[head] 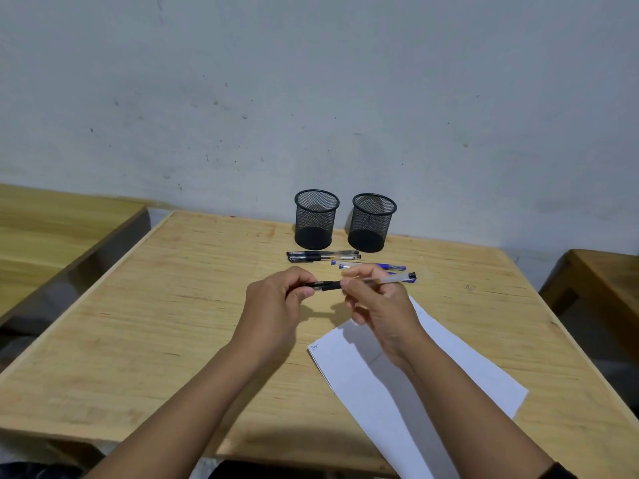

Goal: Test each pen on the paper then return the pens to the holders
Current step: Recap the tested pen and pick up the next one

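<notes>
A black pen (pixel 390 279) lies level between both hands above the table. My left hand (pixel 276 305) pinches its capped left end, and my right hand (pixel 377 305) grips the clear barrel. Two black pens (pixel 323 255) lie side by side in front of the left mesh holder (pixel 315 219). Blue pens (pixel 373 266) lie just behind my right hand, in front of the right mesh holder (pixel 370 223). Both holders look empty. A white sheet of paper (pixel 432 382) lies under my right forearm, with a small scribble at its left corner.
The wooden table (pixel 173 305) stands against a grey wall. Another wooden table sits off to the left (pixel 52 229), and a brown one at the right edge (pixel 601 281). A small ink mark (pixel 469 287) is on the tabletop to the right.
</notes>
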### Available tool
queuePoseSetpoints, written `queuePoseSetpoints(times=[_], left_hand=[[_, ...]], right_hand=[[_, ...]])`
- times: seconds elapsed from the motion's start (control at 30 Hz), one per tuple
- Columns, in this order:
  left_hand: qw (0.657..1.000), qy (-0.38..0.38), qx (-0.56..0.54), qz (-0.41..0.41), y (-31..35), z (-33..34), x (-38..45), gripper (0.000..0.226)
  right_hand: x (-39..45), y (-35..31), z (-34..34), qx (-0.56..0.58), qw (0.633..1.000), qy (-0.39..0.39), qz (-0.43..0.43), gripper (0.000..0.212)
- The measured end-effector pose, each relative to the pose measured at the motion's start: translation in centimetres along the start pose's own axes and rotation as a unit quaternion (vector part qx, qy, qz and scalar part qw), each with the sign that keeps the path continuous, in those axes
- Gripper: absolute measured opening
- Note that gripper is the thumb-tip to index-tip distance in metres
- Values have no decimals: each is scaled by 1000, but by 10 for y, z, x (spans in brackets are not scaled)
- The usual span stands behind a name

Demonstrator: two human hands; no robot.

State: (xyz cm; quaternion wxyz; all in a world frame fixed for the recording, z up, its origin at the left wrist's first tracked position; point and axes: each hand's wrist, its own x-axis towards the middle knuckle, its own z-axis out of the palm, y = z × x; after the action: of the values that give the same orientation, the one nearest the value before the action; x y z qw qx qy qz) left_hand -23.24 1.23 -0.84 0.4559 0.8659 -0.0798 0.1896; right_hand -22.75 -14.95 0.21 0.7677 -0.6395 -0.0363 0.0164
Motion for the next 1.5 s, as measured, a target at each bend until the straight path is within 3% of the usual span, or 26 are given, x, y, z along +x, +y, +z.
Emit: queuePoseSetpoints(times=[0.1,0.3,0.4,0.53,0.63,0.73,1.0,1.5], left_hand=[[1000,9,-11,-21,-5,-16,8,17],[974,1,-207,-92,-8,-31,18,31],[976,-29,-196,-88,-4,-27,14,29],[980,-22,-179,-85,0,-24,13,21],[990,20,-116,-76,-3,-32,15,21],[996,46,36,-67,-21,-39,13,26],[951,-5,280,-131,-93,-39,-18,43],[943,4,312,-120,-108,-34,-25,44]], right_hand=[[-2,-7,-7,48,998,37,-21,11],[-24,-1,-3,-184,983,-22,0,6],[-26,0,11,-198,980,-27,-9,5],[-18,-2,30,-189,980,-40,-37,19],[-12,2,43,-177,983,-47,-31,26],[-4,11,57,-161,986,-28,-4,33],[14,42,93,-186,979,24,82,28],[35,75,107,-391,920,30,23,31]])
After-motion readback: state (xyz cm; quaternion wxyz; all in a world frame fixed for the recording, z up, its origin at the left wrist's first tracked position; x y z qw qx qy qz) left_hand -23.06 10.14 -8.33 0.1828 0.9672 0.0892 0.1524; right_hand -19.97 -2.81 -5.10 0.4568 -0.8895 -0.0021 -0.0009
